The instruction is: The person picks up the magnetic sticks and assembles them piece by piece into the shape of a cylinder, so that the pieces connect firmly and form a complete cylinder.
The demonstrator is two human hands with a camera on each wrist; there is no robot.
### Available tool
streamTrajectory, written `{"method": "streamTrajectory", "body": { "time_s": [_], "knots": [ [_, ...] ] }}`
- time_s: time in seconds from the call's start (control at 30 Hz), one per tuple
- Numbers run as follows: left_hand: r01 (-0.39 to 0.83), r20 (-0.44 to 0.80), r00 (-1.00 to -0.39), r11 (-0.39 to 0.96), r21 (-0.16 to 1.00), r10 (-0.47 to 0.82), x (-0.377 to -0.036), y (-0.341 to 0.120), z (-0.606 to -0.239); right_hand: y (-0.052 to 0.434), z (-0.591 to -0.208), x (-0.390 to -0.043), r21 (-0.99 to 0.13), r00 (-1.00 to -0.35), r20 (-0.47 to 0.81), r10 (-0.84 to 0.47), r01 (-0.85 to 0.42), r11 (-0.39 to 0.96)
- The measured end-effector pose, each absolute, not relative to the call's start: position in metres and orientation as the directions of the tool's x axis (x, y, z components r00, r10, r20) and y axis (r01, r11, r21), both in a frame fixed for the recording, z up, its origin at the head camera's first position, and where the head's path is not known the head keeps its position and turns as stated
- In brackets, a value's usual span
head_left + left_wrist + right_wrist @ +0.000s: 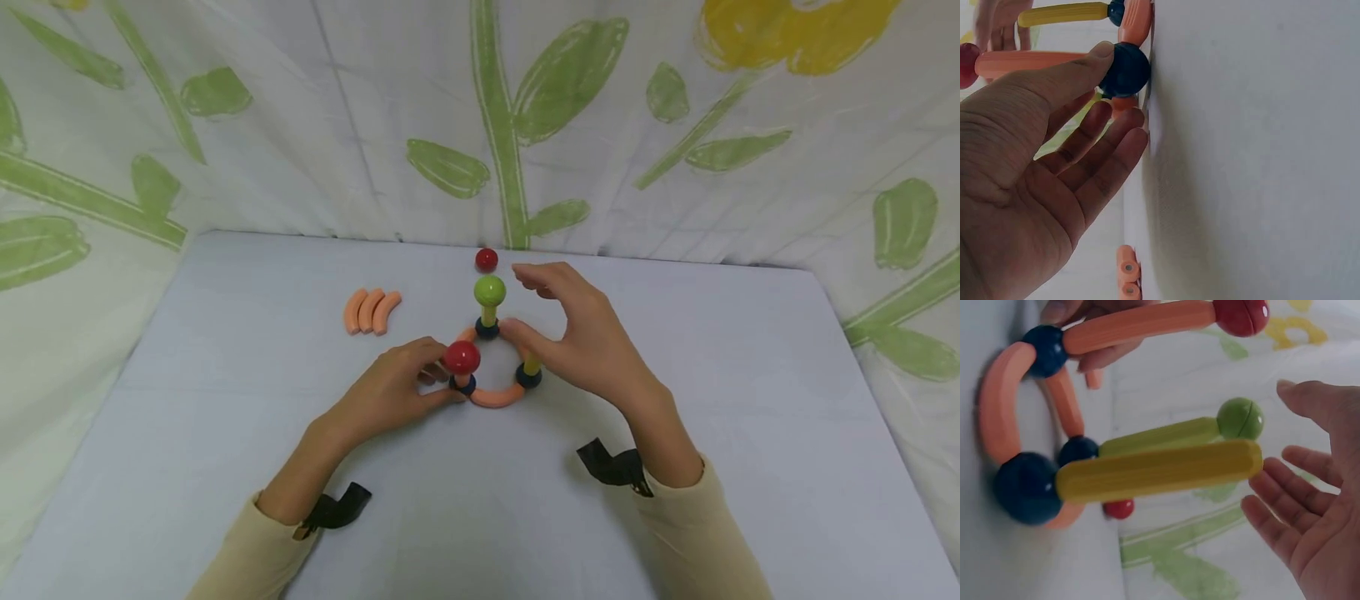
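A ring of curved orange bars [497, 399] joined by dark blue balls lies on the table, with three rods standing up from it. My left hand [390, 387] pinches the blue ball [1125, 70] at the ring's left corner, thumb on its side. From that ball rises an orange rod [1141, 328] topped by a red ball [461, 357]. At the back, a yellow-green rod [1160, 437] carries a green ball [490, 291]. My right hand [592, 337] holds nothing, its fingers spread near the bare top of the yellow rod [1166, 470].
Three loose curved orange bars [372, 312] lie side by side at the left. A loose red ball [487, 260] sits behind the ring, near the table's [712, 500] back edge. A white curtain [360, 75] painted with green plants hangs behind.
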State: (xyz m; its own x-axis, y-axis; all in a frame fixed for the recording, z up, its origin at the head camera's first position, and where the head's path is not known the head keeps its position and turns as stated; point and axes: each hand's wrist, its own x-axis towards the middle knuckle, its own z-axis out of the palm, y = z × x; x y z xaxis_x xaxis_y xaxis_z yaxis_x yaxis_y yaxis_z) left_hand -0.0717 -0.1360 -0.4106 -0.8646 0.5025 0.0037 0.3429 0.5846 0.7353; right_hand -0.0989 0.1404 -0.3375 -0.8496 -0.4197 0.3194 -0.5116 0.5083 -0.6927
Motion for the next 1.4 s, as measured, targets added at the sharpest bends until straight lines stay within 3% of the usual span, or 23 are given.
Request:
{"method": "streamTrajectory", "body": {
  "time_s": [0.4,0.8,1.03,1.23,1.4],
  "knots": [
    [0.177,-0.180,-0.888,0.676,0.716,0.423,-0.077,-0.155,-0.399,0.171,-0.374,-0.073,-0.718,-0.899,0.200,-0.391,-0.406,0.565],
    [0.084,-0.146,-0.959,0.735,0.673,0.243,-0.101,-0.180,-0.371,0.172,-0.402,-0.067,-0.732,-0.885,0.184,-0.428,-0.414,0.541],
    [0.042,-0.174,-0.964,0.760,0.648,0.201,-0.120,-0.185,-0.355,0.170,-0.413,-0.068,-0.722,-0.868,0.201,-0.453,-0.444,0.530],
    [-0.018,-0.235,-0.961,0.809,0.588,0.149,-0.130,-0.183,-0.359,0.169,-0.419,-0.070,-0.711,-0.863,0.222,-0.454,-0.462,0.530],
    [-0.018,-0.196,-0.975,0.835,0.550,0.108,-0.130,-0.181,-0.373,0.169,-0.423,-0.071,-0.710,-0.858,0.225,-0.461,-0.468,0.525]
  ]
}}
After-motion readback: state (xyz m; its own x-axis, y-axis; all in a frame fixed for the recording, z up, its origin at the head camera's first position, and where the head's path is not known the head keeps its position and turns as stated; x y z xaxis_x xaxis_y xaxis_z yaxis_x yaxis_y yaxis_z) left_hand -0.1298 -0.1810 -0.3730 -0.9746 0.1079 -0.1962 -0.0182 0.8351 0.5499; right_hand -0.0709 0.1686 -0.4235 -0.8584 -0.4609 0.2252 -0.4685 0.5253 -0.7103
